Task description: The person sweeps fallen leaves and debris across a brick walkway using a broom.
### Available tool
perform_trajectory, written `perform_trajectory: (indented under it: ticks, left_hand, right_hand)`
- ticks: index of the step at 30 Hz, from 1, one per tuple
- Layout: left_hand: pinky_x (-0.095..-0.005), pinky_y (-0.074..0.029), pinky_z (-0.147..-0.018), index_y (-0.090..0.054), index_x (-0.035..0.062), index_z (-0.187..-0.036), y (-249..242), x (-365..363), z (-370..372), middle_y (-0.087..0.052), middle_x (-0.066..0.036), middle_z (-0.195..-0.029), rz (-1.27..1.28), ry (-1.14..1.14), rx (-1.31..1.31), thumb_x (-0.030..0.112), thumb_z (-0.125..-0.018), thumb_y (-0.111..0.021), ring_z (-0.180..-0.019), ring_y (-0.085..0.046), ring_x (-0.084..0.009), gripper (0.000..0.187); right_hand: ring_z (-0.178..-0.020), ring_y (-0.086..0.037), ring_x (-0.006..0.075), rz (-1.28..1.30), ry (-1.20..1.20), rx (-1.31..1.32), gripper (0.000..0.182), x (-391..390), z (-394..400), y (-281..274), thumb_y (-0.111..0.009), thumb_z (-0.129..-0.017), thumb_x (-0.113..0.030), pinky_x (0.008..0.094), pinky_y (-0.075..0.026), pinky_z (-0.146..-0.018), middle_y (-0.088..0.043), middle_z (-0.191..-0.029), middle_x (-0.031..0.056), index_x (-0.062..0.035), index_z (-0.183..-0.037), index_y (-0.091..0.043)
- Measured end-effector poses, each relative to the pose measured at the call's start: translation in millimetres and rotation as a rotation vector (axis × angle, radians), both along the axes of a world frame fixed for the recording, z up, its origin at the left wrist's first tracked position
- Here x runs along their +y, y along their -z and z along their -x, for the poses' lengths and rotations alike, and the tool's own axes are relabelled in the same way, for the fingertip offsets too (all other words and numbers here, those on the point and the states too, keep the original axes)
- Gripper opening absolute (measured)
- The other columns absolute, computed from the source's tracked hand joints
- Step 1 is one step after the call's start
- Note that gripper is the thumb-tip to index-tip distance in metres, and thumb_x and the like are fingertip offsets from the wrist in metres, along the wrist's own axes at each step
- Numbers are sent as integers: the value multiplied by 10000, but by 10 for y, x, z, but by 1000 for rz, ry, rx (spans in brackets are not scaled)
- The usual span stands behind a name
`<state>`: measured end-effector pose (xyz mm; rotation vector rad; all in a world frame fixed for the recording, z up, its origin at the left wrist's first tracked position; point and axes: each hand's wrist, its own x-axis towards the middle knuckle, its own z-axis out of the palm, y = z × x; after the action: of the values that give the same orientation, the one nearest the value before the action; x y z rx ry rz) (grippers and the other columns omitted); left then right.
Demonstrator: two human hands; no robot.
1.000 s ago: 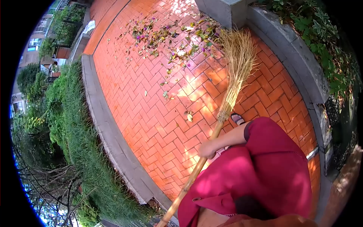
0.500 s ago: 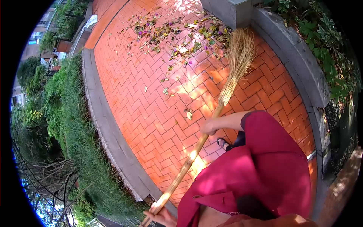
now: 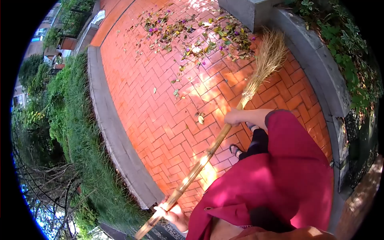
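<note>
I hold a straw broom with a long bamboo handle (image 3: 208, 154) in both hands. My right hand (image 3: 235, 117), coming out of a maroon sleeve, grips the handle just below the bristle head (image 3: 269, 60). My left hand (image 3: 173, 212) grips the handle near its lower end, close to my body. The bristles rest on the red brick paving (image 3: 160, 108) beside a grey concrete kerb, at the right edge of a pile of fallen leaves and purple petals (image 3: 192, 30).
A grey kerb (image 3: 114, 132) borders the paving on the left, with tall grass (image 3: 76, 132) beyond it. A raised concrete planter wall (image 3: 320, 68) with shrubs runs along the right. My sandalled foot (image 3: 236, 150) stands on the bricks. A few single leaves (image 3: 201, 119) lie mid-path.
The broom head has swung to the right, toward the planter wall. My right hand moved up the frame with the handle, and my left hand came into view at the handle's end.
</note>
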<state>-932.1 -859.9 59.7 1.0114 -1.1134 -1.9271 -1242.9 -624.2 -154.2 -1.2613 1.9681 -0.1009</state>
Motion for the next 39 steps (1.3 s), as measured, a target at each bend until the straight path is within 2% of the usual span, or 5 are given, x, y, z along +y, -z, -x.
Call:
perform_trajectory:
  ticks: [8, 17, 19, 28, 39]
  left_hand:
    - [-353, -413, -722, -453, 88, -659, -931, -768, -1507, -470, -28, -634, 500, -227, 123, 324, -839, -424, -685, -477, -183, 298]
    - [-353, -403, -724, -377, 97, -617, -1571, -827, -451, -414, -22, -621, 498, -57, -17, 350, -848, -372, -642, -437, -167, 343]
    - [-355, -373, -769, -349, 110, -653, -1795, -872, -238, -413, -22, -666, 691, 517, 212, 400, -845, -344, -666, -415, -158, 348]
    - [-386, -317, -824, -372, 91, -748, -1027, 893, 1350, -408, -25, -684, 927, 430, 201, 324, -802, -490, -770, -445, -177, 266]
    - [-374, -321, -786, -364, 94, -721, -2204, 359, 677, -388, -22, -650, 944, 305, 332, 303, -794, -493, -715, -432, -168, 256]
  right_hand:
    - [-740, -562, 224, 488, -47, -68, 78, -641, -962, -864, -554, -608, -110, 401, -383, -638, -580, -689, 39, -114, -686, -559]
    - [-766, -542, 252, 588, 159, -229, 137, -693, -911, -657, -516, -678, -125, 473, -343, -667, -549, -759, 48, -147, -813, -519]
    - [-754, -539, 252, 698, 200, -4, 122, -962, -604, -500, -515, -680, -131, 460, -352, -658, -530, -751, 50, -141, -800, -501]
    - [-790, -518, 225, 1070, 537, 476, 74, -703, 1634, -336, -526, -675, -147, 418, -344, -729, -531, -717, 39, -151, -748, -511]
    - [-611, -490, 222, 1191, 253, 24, 99, -155, -403, -1408, -533, -608, -113, 367, -331, -600, -475, -588, 35, -109, -689, -476]
